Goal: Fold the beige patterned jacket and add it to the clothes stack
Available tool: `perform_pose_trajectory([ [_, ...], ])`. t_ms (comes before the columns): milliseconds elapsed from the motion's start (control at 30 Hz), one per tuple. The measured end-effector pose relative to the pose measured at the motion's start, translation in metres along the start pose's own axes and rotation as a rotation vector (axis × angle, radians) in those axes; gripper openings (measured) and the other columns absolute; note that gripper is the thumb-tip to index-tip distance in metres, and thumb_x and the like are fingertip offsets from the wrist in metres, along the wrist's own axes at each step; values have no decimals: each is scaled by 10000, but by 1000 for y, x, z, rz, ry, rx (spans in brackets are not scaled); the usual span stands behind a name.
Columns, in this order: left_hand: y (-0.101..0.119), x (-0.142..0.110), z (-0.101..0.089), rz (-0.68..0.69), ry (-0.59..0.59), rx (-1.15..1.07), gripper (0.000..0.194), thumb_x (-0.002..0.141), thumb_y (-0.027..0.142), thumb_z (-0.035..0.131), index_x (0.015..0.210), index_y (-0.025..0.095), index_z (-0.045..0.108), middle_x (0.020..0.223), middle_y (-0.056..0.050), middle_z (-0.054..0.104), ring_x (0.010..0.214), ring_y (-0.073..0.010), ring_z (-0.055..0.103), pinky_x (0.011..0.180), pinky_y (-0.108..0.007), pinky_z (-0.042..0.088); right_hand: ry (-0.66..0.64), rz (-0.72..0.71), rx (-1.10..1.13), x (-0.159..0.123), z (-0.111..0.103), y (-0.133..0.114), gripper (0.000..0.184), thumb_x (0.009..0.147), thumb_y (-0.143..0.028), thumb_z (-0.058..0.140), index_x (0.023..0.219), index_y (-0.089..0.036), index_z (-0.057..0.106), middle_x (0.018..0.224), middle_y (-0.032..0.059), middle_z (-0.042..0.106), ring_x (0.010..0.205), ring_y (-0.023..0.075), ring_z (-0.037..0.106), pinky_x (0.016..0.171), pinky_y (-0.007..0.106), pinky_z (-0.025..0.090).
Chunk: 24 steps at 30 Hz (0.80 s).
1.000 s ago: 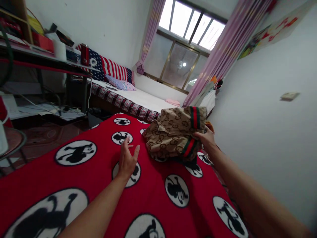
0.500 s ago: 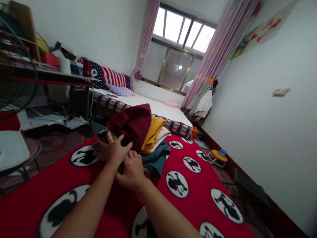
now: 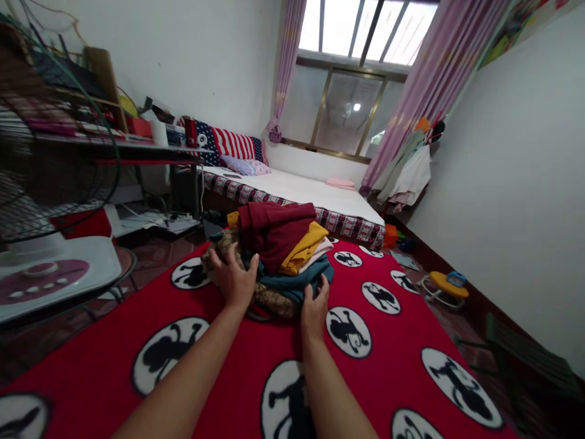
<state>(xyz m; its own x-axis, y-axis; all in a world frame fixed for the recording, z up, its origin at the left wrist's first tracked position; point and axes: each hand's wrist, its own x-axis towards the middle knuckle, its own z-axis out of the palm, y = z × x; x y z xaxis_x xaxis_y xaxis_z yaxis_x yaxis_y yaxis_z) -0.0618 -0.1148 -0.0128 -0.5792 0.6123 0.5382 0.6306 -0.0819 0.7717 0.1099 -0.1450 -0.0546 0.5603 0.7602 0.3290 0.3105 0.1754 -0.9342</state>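
A pile of folded clothes (image 3: 278, 250) lies on a red blanket (image 3: 228, 366) printed with black-and-white round figures. On top is a maroon garment (image 3: 274, 228), under it yellow, pale pink and teal pieces, and at the bottom a tan patterned cloth (image 3: 269, 299). My left hand (image 3: 234, 277) lies spread against the pile's left side, on the tan cloth. On the near right edge of the pile rests my right hand (image 3: 314, 305), fingers on the teal garment. Neither hand lifts anything.
A fan (image 3: 50, 177) stands close at the left over a white stool. Behind the pile is a bed (image 3: 301, 195) with a flag-print pillow. A cluttered desk (image 3: 137, 143) lines the left wall. Toys (image 3: 443, 286) and a dark chair (image 3: 525, 360) sit by the right wall.
The view swung left from the tan patterned cloth held by my right hand to the stacked pile. Both hands moved onto the pile, then spread apart to its left and right sides.
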Motion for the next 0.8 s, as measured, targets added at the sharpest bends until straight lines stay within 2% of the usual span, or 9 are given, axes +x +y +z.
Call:
perform_pose_trajectory([
  [100, 2, -18, -5, -115, -77, -50, 920, 716, 555, 697, 1439, 188, 260, 1482, -261, 246, 1386, -426, 252, 1039, -616, 305, -81, -14, 28, -1, 1, 2, 647, 831, -443, 463, 1397, -139, 392, 1427, 158, 433, 1318, 266, 406, 1088, 422, 300],
  [167, 3, -27, -7, -125, -137, -77, 1065, 656, 567, 741, 1466, 194, 157, 1481, -261, 242, 1389, -414, 249, 1046, -609, 304, -118, -18, 11, -3, -1, 1, 661, 821, -453, 476, 1393, -128, 413, 1428, 167, 429, 1327, 277, 396, 1091, 428, 297],
  [267, 4, -32, -7, -83, -191, -56, 1135, 618, 485, 784, 1480, 189, 108, 1487, -247, 241, 1395, -400, 243, 1057, -584, 313, -192, -60, -60, -5, -2, -2, 553, 799, -441, 513, 1265, -149, 566, 1427, 171, 429, 1328, 310, 386, 1098, 461, 274],
  [367, 8, -23, -3, -57, -215, -8, 1074, 627, 320, 762, 1487, 192, 131, 1462, -217, 307, 1363, -379, 315, 1043, -544, 361, -285, -87, -56, -7, 2, -4, 478, 774, -429, 557, 1171, -177, 641, 1420, 153, 444, 1301, 316, 415, 1086, 471, 293],
  [500, 7, 6, 5, 41, -248, 13, 971, 632, 184, 693, 1476, 231, 214, 1392, -150, 405, 1282, -328, 437, 997, -452, 439, -394, -72, 102, -16, 10, -4, 573, 717, -429, 660, 1242, -203, 608, 1463, 122, 414, 1349, 287, 373, 1115, 440, 275],
  [633, -7, 52, 17, 159, -301, 110, 790, 669, 142, 639, 1402, 294, 385, 1253, -99, 504, 1162, -293, 542, 919, -379, 483, -514, -20, 259, -26, 15, -6, 578, 685, -371, 728, 1235, -241, 611, 1505, 96, 368, 1377, 275, 352, 1100, 432, 317],
  [700, -16, 79, 25, 220, -327, 171, 705, 689, 142, 624, 1351, 319, 460, 1203, -84, 526, 1110, -282, 570, 885, -355, 489, -520, 22, 348, -29, 15, -8, 525, 715, -363, 713, 1213, -229, 612, 1431, 105, 463, 1313, 258, 444, 1061, 411, 379],
  [800, -28, 117, 37, 293, -364, 239, 642, 709, 162, 639, 1321, 309, 510, 1191, -76, 536, 1065, -264, 582, 864, -322, 480, -429, 126, 461, -27, 14, -11, 470, 741, -394, 698, 1155, -192, 607, 1218, 106, 618, 1125, 233, 594, 964, 377, 474],
])
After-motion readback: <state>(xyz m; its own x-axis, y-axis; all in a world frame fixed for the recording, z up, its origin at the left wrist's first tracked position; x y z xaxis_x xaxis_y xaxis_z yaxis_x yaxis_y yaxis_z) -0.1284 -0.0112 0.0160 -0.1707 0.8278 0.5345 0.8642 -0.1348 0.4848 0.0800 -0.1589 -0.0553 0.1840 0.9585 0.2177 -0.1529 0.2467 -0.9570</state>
